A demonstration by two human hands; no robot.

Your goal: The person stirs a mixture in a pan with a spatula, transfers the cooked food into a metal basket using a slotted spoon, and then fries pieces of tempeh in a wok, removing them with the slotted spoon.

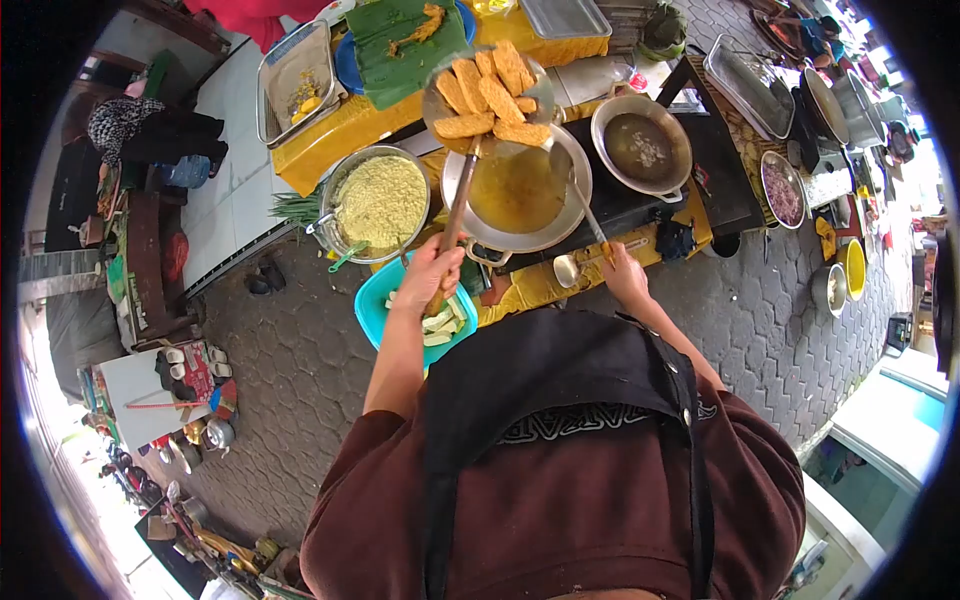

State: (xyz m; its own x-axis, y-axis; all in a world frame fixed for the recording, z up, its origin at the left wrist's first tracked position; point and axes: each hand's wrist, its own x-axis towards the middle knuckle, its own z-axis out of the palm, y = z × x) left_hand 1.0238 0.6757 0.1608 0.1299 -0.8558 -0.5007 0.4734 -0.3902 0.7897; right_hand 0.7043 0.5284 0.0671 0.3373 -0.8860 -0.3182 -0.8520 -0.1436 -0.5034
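Observation:
My left hand [436,275] is closed around the long handle of a skimmer [461,205]. Several golden-brown fried pieces [497,97] lie on the skimmer's round head, above the far edge of a wok of oil [515,205]. In my right hand [625,277] is the handle of a metal spatula [585,195], its blade over the wok's right side. Left of the wok stands a bowl of pale yellow batter [378,205] with a green-handled utensil in it. Below my left hand, a turquoise basin [371,305] holds pale cut pieces.
A second pan [640,150] with dark oil sits right of the wok. A ladle [567,270] lies near the table's front edge. Beyond are a banana leaf [390,55] on a blue tray and a metal tray [270,95]. Another person [165,135] bends over at left.

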